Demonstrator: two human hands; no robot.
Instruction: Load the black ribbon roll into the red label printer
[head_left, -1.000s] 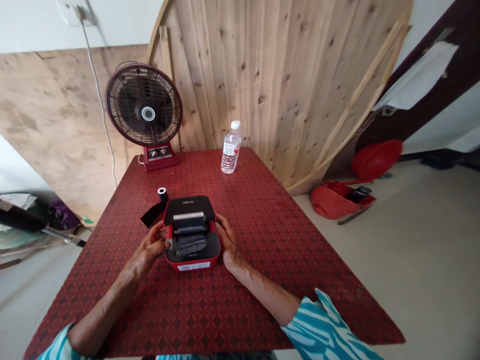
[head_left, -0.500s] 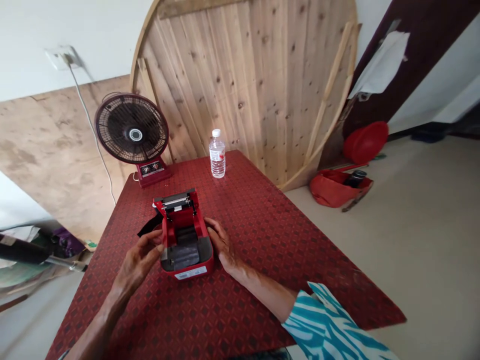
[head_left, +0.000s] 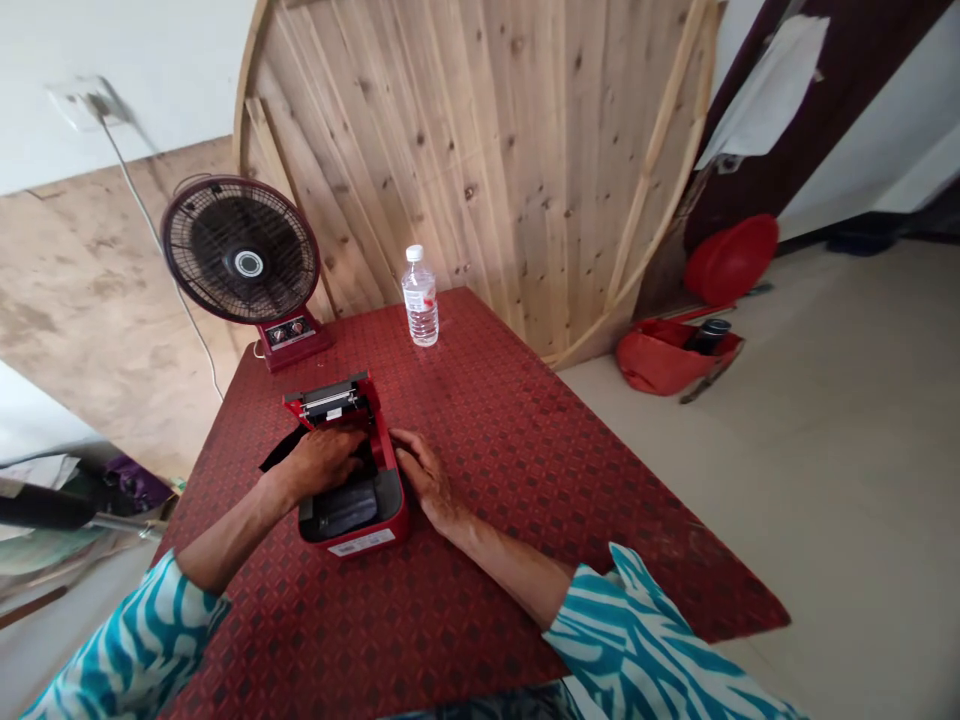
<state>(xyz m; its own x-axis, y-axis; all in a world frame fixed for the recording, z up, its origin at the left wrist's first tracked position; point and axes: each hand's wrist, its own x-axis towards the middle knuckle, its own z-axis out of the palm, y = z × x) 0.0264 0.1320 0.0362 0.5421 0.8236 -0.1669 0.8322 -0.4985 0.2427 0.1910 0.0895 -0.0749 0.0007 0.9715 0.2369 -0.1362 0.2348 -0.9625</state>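
Our left hand (head_left: pixel 324 464) is inside the open label printer (head_left: pixel 352 510), left of centre in the head view; our right hand (head_left: pixel 429 480) lies loosely spread against the printer's side. It looks light and stiff, best held by its sides; the raised lid (head_left: pixel 330 403) seems fragile. Left fingertips are hidden, so we cannot tell their grip.

My sleeves (head_left: pixel 645 640) are striped in wavy teal and white. The printer (head_left: pixel 388 500) I have is red and black, its sticker (head_left: pixel 361 542) white; my tabletop (head_left: pixel 487 440) dark red with a blackish diamond pattern; the fan (head_left: pixel 247 262) maroon; the bottle cap (head_left: pixel 414 254) white; the round wooden panel (head_left: pixel 480 150) pale tan with brown knots.
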